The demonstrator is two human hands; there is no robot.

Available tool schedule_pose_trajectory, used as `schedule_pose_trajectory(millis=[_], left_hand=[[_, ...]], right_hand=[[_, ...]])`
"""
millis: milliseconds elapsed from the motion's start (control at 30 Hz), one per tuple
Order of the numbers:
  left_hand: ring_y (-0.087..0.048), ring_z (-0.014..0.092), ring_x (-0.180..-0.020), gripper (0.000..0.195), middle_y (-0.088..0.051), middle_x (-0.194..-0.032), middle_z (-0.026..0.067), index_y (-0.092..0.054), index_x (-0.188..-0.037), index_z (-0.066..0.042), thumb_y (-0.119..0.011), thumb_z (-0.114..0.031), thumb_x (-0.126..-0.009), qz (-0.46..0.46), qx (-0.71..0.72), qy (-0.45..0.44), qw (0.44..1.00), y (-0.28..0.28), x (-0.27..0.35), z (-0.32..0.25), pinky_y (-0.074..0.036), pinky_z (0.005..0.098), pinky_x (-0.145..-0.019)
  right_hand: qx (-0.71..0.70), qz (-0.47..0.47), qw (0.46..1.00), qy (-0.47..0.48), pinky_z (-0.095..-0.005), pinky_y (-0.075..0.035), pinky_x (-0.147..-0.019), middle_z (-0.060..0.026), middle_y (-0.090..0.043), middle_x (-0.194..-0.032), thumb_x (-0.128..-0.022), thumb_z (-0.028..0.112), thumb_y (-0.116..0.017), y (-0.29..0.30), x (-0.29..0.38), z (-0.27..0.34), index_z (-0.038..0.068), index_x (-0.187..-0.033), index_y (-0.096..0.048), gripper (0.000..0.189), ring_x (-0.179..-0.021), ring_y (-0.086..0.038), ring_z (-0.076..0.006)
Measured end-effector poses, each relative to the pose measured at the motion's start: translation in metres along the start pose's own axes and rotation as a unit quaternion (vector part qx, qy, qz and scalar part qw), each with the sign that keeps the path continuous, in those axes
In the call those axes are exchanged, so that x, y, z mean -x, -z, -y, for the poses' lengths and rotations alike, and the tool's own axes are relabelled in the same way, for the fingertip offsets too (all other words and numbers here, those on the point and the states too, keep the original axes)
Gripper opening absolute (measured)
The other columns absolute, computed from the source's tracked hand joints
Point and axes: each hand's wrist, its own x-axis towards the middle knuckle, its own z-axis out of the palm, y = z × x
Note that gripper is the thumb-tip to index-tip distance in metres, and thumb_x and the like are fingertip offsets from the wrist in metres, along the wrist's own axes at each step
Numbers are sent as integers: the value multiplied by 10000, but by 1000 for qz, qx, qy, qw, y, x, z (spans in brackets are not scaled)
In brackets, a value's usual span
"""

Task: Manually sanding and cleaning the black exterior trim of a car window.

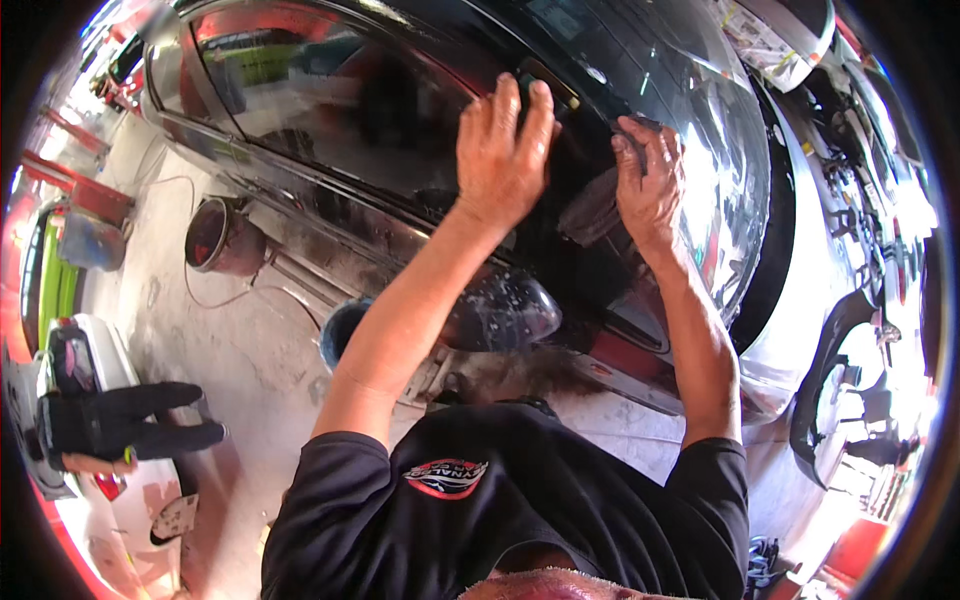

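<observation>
Both my hands are on the wet, glossy black bodywork of a car, beside its side window. My left hand is palm down with its fingers spread. Its fingertips meet the near edge of a dark, block-like piece with a yellowish end; the palm side is hidden, so I cannot tell whether it grips the piece. My right hand, to the right, pinches a thin dark sheet or cloth between thumb and fingers. Just beyond it is wet, reflective curved glass.
The car's door mirror sticks out below my left forearm. A blue bucket and a dark bucket stand on the concrete floor, with a thin hose nearby. At left, a person stands beside a white car.
</observation>
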Motion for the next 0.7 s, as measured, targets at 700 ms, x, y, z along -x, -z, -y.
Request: schedule_pose_trajectory(millis=[700], left_hand=[[-589, 400, -1095, 234, -671, -1102, 190, -703, -1118, -14, -687, -179, -953, -47, -112, 112, 986, -1, -65, 33, -479, 494, -969]], right_hand=[[-67, 58, 995, 48, -490, -472, -882, -172, -657, -988, -878, 104, -781, 96, 142, -161, 90, -1199, -718, 328, -947, -597, -373]])
